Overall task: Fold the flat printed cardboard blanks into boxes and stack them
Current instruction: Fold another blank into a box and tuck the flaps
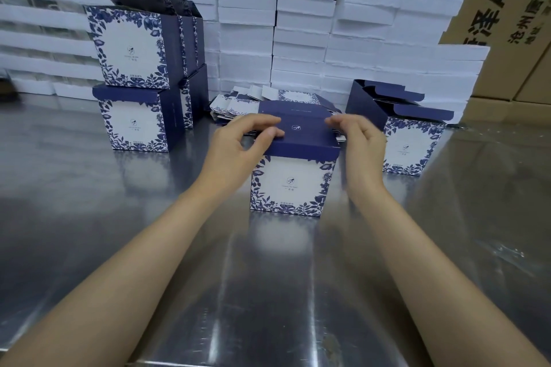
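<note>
On the steel table a folded blue-and-white box stands at centre. The left hand pinches its navy lid at 9 o'clock, and the right hand curls its fingers onto the lid edge at 3 o'clock. Flat blanks lie at 12 o'clock, stacked boxes stand at 10 o'clock, and an open-flapped box stands at 2 o'clock.

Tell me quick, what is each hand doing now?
Left hand: pinches the navy lid of the blue-and-white floral cardboard box.
Right hand: fingers curled at that lid's right edge; grip unclear.
</note>
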`<act>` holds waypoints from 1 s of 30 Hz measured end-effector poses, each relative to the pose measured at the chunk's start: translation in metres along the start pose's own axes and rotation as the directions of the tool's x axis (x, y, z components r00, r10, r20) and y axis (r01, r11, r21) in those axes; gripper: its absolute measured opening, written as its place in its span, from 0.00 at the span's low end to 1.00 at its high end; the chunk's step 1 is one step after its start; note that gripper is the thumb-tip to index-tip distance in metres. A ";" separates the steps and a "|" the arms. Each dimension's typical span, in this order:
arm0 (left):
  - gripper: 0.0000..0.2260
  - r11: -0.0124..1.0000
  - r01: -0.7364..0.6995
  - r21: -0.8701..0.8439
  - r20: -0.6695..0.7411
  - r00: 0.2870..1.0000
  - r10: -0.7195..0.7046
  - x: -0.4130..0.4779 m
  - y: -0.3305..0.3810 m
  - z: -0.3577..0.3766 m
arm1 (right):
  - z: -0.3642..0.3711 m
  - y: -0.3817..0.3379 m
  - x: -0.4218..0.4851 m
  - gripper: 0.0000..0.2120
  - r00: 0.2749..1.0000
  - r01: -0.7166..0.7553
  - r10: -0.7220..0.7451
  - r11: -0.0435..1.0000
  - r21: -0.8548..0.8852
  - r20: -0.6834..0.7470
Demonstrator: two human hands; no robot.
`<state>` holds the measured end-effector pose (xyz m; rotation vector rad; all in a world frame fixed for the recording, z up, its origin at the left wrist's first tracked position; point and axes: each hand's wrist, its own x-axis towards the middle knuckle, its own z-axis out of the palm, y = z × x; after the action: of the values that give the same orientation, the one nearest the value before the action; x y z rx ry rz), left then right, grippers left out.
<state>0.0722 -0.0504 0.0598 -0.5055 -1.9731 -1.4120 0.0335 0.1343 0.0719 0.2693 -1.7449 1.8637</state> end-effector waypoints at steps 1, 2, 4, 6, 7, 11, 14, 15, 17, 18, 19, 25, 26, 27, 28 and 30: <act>0.07 1.000 -0.016 0.025 -0.020 1.000 0.016 0.001 -0.002 0.000 | 0.001 0.002 -0.003 0.13 0.998 0.023 -0.020 0.999 -0.050 0.056; 0.07 0.996 -0.044 0.082 -0.061 0.997 0.049 0.001 -0.004 0.000 | 0.002 0.004 -0.007 0.14 0.993 0.077 -0.067 0.992 -0.102 0.098; 0.06 0.971 -0.082 0.224 -0.161 0.980 0.120 0.002 -0.009 0.000 | 0.003 0.007 -0.014 0.14 0.958 0.265 -0.232 0.939 -0.218 0.166; 0.07 0.956 -0.057 0.287 -0.224 0.966 0.125 0.003 -0.011 -0.002 | 0.004 0.007 -0.018 0.14 0.894 0.429 -0.365 0.865 -0.260 0.261; 0.07 0.953 -0.043 0.299 -0.237 0.964 0.118 0.005 -0.011 -0.004 | 0.006 0.005 -0.021 0.13 0.866 0.470 -0.389 0.849 -0.242 0.314; 0.10 0.975 0.026 0.220 -0.179 0.984 0.014 0.004 -0.008 -0.006 | 0.018 -0.003 -0.036 0.10 0.772 0.583 -0.448 0.782 -0.220 0.451; 0.16 0.983 0.068 0.171 -0.047 0.997 -0.060 -0.002 -0.002 0.002 | 0.025 -0.006 -0.039 0.09 0.769 0.598 -0.422 0.742 -0.305 0.481; 0.18 0.984 0.098 0.150 -0.026 0.995 -0.095 -0.003 -0.001 0.005 | 0.026 -0.007 -0.038 0.10 0.781 0.573 -0.400 0.765 -0.295 0.480; 0.19 0.980 0.185 0.074 -0.017 0.983 -0.184 0.000 0.000 0.006 | 0.025 -0.006 -0.036 0.10 0.794 0.539 -0.383 0.803 -0.254 0.473; 0.18 0.976 0.215 0.030 -0.015 0.977 -0.214 0.002 -0.002 0.004 | 0.024 -0.005 -0.034 0.09 0.800 0.542 -0.391 0.796 -0.270 0.455; 0.17 0.972 0.236 -0.003 -0.008 0.972 -0.236 0.005 -0.003 0.001 | 0.021 -0.002 -0.031 0.08 0.812 0.547 -0.403 0.777 -0.311 0.422; 0.13 0.967 0.253 -0.008 -0.022 0.967 -0.253 0.009 -0.007 0.000 | -0.002 0.014 -0.017 0.12 0.862 0.412 -0.260 0.860 -0.303 0.434; 0.12 0.971 0.237 0.034 -0.070 0.970 -0.234 0.008 -0.008 0.001 | -0.004 0.015 -0.017 0.13 0.838 0.433 -0.255 0.849 -0.303 0.482; 0.12 0.974 0.217 0.071 -0.126 0.970 -0.207 0.008 -0.007 0.002 | -0.005 0.015 -0.017 0.14 0.827 0.455 -0.260 0.831 -0.321 0.499; 0.12 0.977 0.191 0.090 -0.180 0.968 -0.173 0.007 -0.006 0.001 | -0.003 0.015 -0.017 0.15 0.827 0.477 -0.280 0.809 -0.344 0.488; 0.12 0.989 0.119 0.085 -0.261 0.961 -0.093 0.004 -0.004 0.002 | 0.004 0.014 -0.021 0.14 0.829 0.522 -0.339 0.755 -0.397 0.445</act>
<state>0.0663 -0.0502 0.0597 -0.1626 -1.8706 -1.3601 0.0424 0.1254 0.0502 0.7657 -2.1058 1.0101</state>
